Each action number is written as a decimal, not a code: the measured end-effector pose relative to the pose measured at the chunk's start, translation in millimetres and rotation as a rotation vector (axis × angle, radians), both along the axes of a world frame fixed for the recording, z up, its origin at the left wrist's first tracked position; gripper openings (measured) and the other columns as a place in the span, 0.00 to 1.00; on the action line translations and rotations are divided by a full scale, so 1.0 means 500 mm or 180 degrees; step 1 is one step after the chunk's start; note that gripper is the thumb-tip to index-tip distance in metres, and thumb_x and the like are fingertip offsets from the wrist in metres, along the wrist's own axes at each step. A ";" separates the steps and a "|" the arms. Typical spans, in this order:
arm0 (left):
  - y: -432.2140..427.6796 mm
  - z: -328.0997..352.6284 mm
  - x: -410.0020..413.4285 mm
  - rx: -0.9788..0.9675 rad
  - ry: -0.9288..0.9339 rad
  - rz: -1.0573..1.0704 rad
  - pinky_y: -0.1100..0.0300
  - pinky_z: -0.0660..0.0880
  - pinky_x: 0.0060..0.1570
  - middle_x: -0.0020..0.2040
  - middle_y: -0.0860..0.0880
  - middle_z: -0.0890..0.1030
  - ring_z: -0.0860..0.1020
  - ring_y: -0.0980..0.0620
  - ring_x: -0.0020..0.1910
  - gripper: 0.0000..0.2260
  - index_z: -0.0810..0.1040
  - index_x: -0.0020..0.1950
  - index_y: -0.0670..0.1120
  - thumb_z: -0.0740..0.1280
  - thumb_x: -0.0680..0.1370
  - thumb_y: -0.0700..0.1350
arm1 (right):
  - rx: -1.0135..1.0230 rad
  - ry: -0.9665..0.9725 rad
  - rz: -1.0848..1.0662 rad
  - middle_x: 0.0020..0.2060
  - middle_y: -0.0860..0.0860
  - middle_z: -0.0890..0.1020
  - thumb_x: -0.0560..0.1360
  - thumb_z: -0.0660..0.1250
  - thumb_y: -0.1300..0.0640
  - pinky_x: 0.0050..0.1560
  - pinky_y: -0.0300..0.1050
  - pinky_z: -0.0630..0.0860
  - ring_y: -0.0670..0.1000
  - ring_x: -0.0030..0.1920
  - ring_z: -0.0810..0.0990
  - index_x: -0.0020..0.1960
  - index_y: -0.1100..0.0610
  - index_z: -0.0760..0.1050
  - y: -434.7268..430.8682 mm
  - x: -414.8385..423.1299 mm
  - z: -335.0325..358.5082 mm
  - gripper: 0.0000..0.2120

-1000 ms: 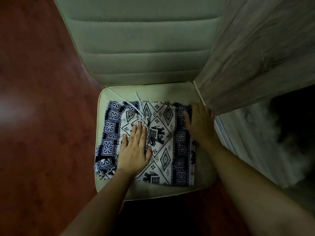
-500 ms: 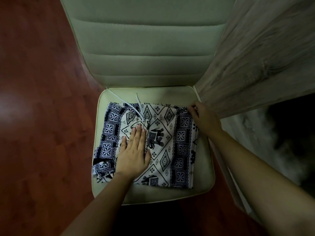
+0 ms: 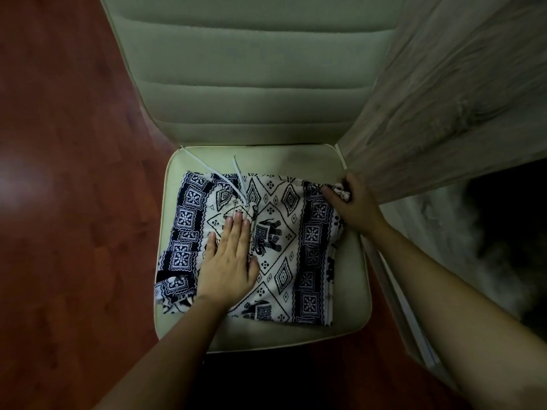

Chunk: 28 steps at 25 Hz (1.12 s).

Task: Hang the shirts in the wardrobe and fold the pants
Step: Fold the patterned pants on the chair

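Note:
Folded pants point(image 3: 284, 241) with a navy and white elephant print lie on the pale seat of a chair point(image 3: 352, 276). Their white drawstring point(image 3: 225, 180) trails toward the seat's back left. My left hand point(image 3: 229, 261) lies flat on the pants, fingers together, pressing the left half down. My right hand point(image 3: 352, 204) is at the far right corner of the pants, fingers pinched on a bunched bit of the fabric. A loose crumpled end of the pants sticks out at the near left.
The chair's padded backrest point(image 3: 254, 69) rises behind the seat. A grey wood-grain wardrobe door point(image 3: 461, 84) stands open just right of the chair, touching its edge. Dark red wooden floor point(image 3: 65, 202) lies to the left. The wardrobe's dark inside point(image 3: 503, 232) is at right.
My right hand moved from the right edge of the pants up to their far right corner and closed on the fabric. My left hand stayed flat on the pants.

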State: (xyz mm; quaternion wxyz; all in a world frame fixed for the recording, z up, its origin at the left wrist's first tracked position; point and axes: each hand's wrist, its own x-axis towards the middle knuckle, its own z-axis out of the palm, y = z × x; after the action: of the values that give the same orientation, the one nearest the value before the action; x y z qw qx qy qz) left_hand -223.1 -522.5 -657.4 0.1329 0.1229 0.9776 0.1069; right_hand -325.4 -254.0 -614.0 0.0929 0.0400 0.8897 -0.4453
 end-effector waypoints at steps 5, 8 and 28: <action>-0.002 0.003 0.001 -0.0019 0.0014 -0.0009 0.47 0.42 0.73 0.76 0.46 0.38 0.36 0.53 0.75 0.33 0.32 0.75 0.47 0.48 0.79 0.56 | -0.0051 -0.1019 -0.1011 0.34 0.44 0.74 0.70 0.59 0.30 0.40 0.41 0.68 0.43 0.36 0.73 0.36 0.44 0.67 -0.011 0.004 -0.017 0.18; -0.002 0.002 -0.001 -0.0044 -0.0011 -0.0015 0.47 0.39 0.74 0.76 0.47 0.36 0.36 0.53 0.75 0.32 0.33 0.75 0.46 0.47 0.79 0.56 | -0.0554 -0.1155 -0.0708 0.40 0.45 0.81 0.64 0.69 0.33 0.43 0.38 0.72 0.43 0.43 0.79 0.44 0.49 0.78 0.003 0.029 -0.025 0.20; 0.006 0.023 -0.005 -0.0082 -0.0217 0.0027 0.48 0.40 0.73 0.76 0.45 0.36 0.36 0.49 0.75 0.31 0.36 0.75 0.45 0.48 0.79 0.55 | -0.0861 -0.2027 -0.0244 0.52 0.47 0.81 0.70 0.72 0.49 0.59 0.43 0.73 0.49 0.57 0.79 0.53 0.46 0.75 -0.033 0.143 0.017 0.13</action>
State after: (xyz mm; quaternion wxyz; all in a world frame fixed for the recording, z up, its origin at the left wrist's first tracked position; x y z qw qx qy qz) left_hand -225.6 -519.4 -646.0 0.1673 0.1133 0.9743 0.0991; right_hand -253.7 -270.5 -605.6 0.3535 0.1976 0.7468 -0.5275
